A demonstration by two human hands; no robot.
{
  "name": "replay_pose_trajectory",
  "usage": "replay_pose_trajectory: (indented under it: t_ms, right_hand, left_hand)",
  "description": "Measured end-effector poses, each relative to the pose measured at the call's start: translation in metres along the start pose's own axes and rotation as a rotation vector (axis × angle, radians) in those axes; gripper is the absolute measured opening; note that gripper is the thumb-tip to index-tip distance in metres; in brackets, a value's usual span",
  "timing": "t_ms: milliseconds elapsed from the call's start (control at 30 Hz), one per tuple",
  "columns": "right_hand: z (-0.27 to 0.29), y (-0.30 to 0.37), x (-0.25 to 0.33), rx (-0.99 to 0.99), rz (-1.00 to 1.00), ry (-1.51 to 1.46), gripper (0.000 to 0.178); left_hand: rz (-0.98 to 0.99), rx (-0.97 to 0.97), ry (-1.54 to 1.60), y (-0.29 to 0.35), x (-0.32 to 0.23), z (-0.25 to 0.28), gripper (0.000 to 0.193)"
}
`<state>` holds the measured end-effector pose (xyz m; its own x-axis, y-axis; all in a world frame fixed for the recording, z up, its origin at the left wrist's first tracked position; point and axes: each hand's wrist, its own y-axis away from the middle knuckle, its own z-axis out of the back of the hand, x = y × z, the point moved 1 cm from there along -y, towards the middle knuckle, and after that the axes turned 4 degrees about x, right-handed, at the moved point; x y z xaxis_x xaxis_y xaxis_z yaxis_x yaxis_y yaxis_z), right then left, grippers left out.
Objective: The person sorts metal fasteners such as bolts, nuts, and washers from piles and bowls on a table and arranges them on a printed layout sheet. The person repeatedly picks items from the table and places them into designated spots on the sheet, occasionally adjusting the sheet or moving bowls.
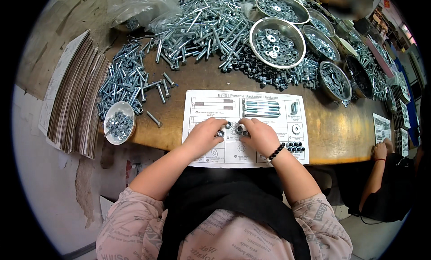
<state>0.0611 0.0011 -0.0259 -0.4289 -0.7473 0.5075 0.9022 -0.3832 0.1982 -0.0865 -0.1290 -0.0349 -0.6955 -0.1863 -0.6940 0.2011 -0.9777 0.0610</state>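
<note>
While both your hands reach over the printed sheet (226, 150), your left hand (203, 135) and your right hand (262, 136) face each other with fingers bent. Small metal nuts (228, 125) sit right at the fingertips of both hands, over the middle of the sheet; because your fingers partly cover them, I cannot tell whether you pinch them or only touch them. Just beyond your right fingertips, long bolts (261, 108) lie side by side on the sheet. To the right of those fingers, next to your beaded bracelet (277, 152), black-and-silver nuts (295, 147) stand in rows. Well to the left of your left fingers are a white bowl (117, 142) of small hardware and a loose bolt (154, 119). Ahead of your fingers, well apart from them, a heap of bolts (202, 31) spreads beside a steel bowl (273, 22) of washers.
</note>
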Motion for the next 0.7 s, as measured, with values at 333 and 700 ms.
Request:
replay_pose_trajectory:
  t_ms: [333, 700]
  right_hand:
    - [-0.004, -0.005, -0.002, 0.006, 0.032, -0.016, 0.036]
    - [-0.002, -0.007, -0.005, -0.022, -0.023, -0.078, 0.034]
  left_hand:
    - [-0.069, 0.083, -0.022, -0.026, -0.008, -0.009, 0.043]
    - [-0.104, -0.006, 0.077, -0.027, -0.007, -0.016, 0.045]
